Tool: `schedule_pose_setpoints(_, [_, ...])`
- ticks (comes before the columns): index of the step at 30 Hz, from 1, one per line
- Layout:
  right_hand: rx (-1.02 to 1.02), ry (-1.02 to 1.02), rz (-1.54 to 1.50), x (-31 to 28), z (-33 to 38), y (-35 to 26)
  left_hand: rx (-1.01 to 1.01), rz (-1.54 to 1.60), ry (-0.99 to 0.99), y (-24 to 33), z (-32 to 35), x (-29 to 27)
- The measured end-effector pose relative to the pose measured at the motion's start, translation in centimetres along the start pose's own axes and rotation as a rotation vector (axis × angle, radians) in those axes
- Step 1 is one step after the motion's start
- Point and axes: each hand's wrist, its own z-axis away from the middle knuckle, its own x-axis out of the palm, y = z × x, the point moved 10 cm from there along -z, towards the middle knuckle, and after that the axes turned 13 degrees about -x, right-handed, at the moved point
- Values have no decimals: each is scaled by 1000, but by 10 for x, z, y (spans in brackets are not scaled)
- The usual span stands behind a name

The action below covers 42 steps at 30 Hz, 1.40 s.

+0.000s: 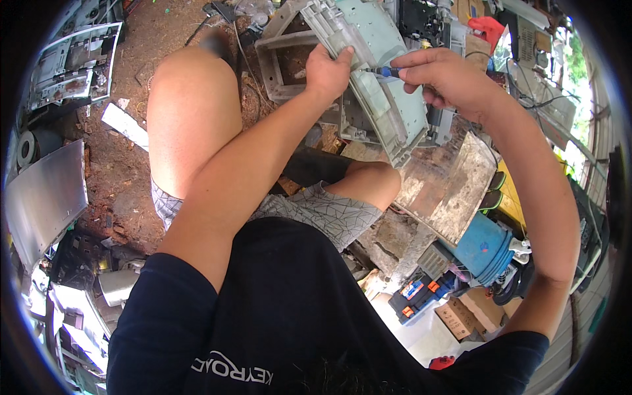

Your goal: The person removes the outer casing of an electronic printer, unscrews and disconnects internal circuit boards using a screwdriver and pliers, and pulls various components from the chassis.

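A pale grey-green machine panel (pixel 372 29) with a ribbed metal edge stands tilted in front of me. My left hand (pixel 328 72) is closed on its left edge, with the thumb lying over the rim. In my right hand (pixel 447 82) is a screwdriver (pixel 385 71) with a blue handle, held between thumb and fingers. Its shaft points left toward the panel's ribbed edge, close to my left thumb. Whether the tip sits in a screw is too small to tell.
Beside the panel lies a grey cast frame (pixel 264 62). A worn wooden board (pixel 454 191) is near my knee, with a blue bucket (pixel 484 247) and cardboard box (pixel 455 317) at the right. Scrap metal panels (pixel 49 207) stand at the left on the dirt floor.
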Motion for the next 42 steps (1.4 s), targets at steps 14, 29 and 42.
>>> schedule_pose_setpoints(14, [-701,-244,1388,39,4,-38,46,89,-15,-15,-14,1])
schedule_pose_setpoints(29, [99,-152,455,11,-25,10,-47,8,-61,-12,-8,4])
schedule_pose_setpoints(42, [-754,152,956,22,16,-54,-47,3,-58,-10,-9,4])
